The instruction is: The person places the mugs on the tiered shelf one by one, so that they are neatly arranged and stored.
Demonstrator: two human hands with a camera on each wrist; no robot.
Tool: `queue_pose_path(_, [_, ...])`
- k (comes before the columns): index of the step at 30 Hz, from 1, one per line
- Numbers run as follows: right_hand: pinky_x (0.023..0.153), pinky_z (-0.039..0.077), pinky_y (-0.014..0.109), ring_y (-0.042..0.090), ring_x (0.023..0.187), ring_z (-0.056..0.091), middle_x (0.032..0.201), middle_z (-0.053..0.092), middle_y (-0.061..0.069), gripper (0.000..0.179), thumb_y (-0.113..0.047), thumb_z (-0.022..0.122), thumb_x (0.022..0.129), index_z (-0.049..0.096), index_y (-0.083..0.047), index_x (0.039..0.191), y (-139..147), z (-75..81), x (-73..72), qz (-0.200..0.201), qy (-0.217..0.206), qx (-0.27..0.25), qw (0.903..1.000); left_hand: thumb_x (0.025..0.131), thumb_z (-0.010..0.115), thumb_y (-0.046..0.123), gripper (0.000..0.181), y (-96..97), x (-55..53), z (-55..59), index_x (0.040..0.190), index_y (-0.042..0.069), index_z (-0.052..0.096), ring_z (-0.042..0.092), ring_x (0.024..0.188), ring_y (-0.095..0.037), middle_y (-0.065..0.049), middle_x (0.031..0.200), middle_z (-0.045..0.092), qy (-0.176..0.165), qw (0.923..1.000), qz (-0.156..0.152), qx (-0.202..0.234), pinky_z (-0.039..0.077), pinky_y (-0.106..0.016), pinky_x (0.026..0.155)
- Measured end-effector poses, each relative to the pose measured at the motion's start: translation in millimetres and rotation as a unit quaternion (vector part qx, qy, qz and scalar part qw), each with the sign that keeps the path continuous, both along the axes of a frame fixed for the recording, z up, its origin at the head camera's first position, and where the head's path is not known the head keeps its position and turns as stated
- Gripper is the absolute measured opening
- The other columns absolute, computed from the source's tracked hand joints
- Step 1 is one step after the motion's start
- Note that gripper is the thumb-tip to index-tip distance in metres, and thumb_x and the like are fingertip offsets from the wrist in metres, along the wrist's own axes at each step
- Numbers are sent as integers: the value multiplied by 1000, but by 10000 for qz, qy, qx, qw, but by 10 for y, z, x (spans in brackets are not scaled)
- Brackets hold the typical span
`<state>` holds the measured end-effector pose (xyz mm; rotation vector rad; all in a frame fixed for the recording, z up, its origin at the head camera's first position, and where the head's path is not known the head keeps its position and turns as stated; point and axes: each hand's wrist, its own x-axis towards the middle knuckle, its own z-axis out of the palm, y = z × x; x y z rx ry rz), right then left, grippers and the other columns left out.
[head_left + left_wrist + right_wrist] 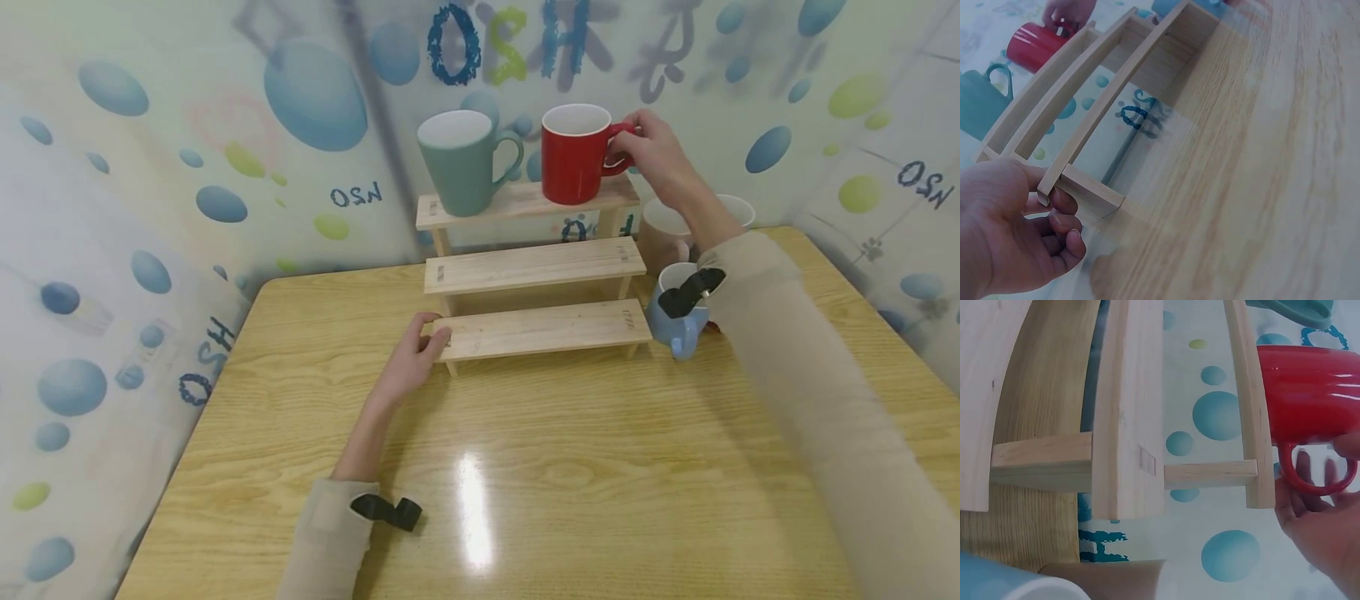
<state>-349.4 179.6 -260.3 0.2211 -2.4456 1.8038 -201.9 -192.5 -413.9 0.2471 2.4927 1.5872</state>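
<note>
A red mug [573, 158] is upright at the right part of the top step of a three-step wooden rack [536, 265]. My right hand [660, 158] grips its handle [1319, 487] from the right side. On the same step, to the left, a green mug [459, 171] stands with its handle turned right. My left hand [408, 354] pinches the left end of the lowest step, thumb on top and fingers beneath, as the left wrist view shows.
Right of the rack, a light blue mug [677, 312] stands on the wooden table [570, 492]. Behind it are a pinkish mug [660, 237] and a white-rimmed mug [738, 208], partly covered by my right forearm. A patterned wall covering [315, 208] hangs close behind the rack.
</note>
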Motion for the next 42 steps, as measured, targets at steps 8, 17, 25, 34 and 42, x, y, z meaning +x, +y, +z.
queue_pose_path(8, [109, 40, 36, 18, 109, 56, 123, 55, 0, 27, -27, 55, 102, 45, -21, 126, 89, 8, 70, 91, 59, 325, 9994, 110, 45, 37, 46, 0, 5, 2, 147, 10, 37, 27, 54, -13, -4, 78, 42, -17, 10000, 28, 7, 31, -29, 54])
queue_pose_path(17, [111, 38, 35, 14, 115, 53, 137, 51, 6, 37, -24, 55, 102, 43, -18, 137, 297, -27, 207, -93, 290, 13, 9995, 110, 44, 38, 48, -2, -6, 2, 148, 10, 35, 29, 56, -15, -12, 98, 55, -44, 10000, 0, 64, 33, -32, 58])
queue_pose_path(25, [111, 36, 33, 10, 113, 53, 127, 54, -3, 35, -26, 54, 103, 44, -22, 136, 493, -78, 381, -373, 308, -259, 9985, 110, 44, 37, 48, 0, 0, 15, 148, 10, 35, 29, 55, -14, -13, 102, 57, -40, 10000, 33, 12, 34, -31, 58])
queue_pose_path(34, [100, 43, 21, 11, 109, 57, 122, 58, -4, 28, -24, 51, 104, 47, -22, 132, 718, -162, 625, -608, 559, -450, 9956, 110, 45, 37, 48, 3, -2, 1, 147, 8, 35, 28, 52, -12, -2, 74, 40, -49, 9999, -17, 115, 32, -28, 53])
queue_pose_path(42, [86, 46, 16, 14, 105, 61, 115, 63, 2, 25, -11, 53, 103, 52, -14, 128, 926, -247, 871, -290, 859, -1565, 9835, 110, 45, 36, 45, 14, 17, 12, 146, 11, 36, 29, 53, -12, -4, 79, 41, -47, 9999, 35, 101, 32, -28, 55])
